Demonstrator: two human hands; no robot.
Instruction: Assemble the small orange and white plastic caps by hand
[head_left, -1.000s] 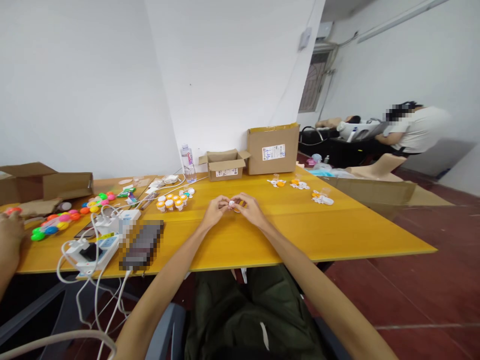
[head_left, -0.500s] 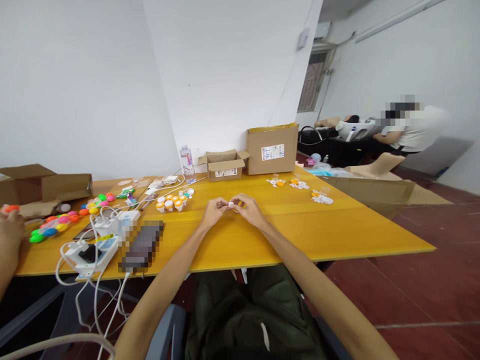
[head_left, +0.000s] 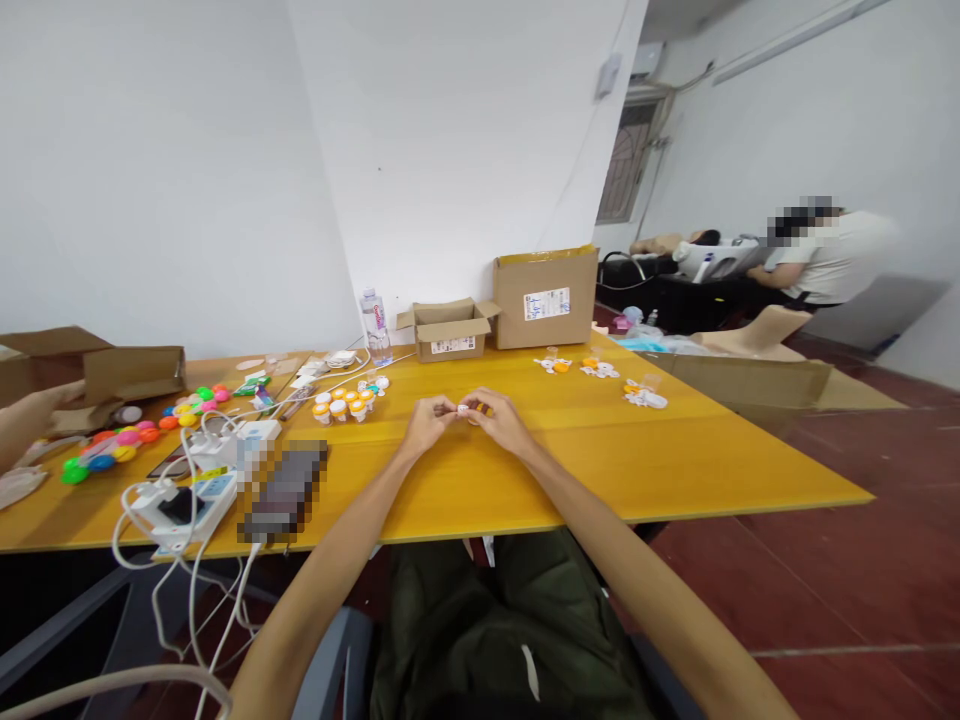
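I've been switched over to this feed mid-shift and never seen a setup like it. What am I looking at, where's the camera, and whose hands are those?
There is no machine here: a person works bare-handed, and the view comes from a camera on their head, looking forward and down. The left hand and right hand meet over a yellow wooden table, fingertips pinching a small white piece, too small to make out.

Left of them stand small white-and-orange pieces; farther left are power strips and colourful round pieces. Behind are a bottle and two cardboard boxes. The arm at the left edge is someone else's.
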